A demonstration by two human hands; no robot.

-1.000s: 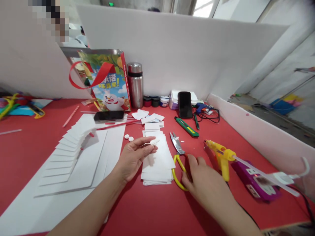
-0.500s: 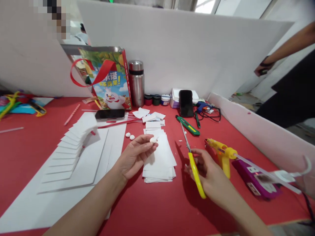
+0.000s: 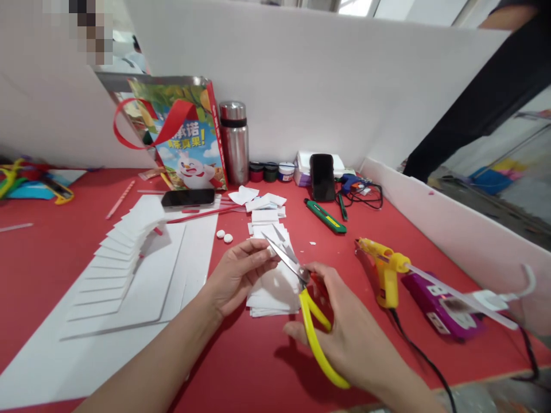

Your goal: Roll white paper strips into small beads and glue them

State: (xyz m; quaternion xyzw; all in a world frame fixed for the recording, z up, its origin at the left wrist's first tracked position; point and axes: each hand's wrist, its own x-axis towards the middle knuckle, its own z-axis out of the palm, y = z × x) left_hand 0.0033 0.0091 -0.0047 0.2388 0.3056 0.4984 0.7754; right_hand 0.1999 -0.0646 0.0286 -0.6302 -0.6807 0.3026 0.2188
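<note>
While left fingers [image 3: 253,262] pinch a white piece [image 3: 271,250], right fingers [image 3: 323,276] gripping scissors [image 3: 303,276], bag [image 3: 193,154] reading “真果!”

Yellow-handled scissors [image 3: 303,276], white piece [image 3: 271,251], red tabletop [image 3: 241,367], green cutter [image 3: 325,216], yellow glue gun [image 3: 388,278]

Paper stack [image 3: 271,297] on table [image 3: 245,367]. Left of stack: staircase model [image 3: 107,272]. Right: hot-glue gun [image 3: 388,278]. Behind: paint jars [image 3: 271,173]. Over stack's right edge: scissors [image 3: 303,275].
</note>
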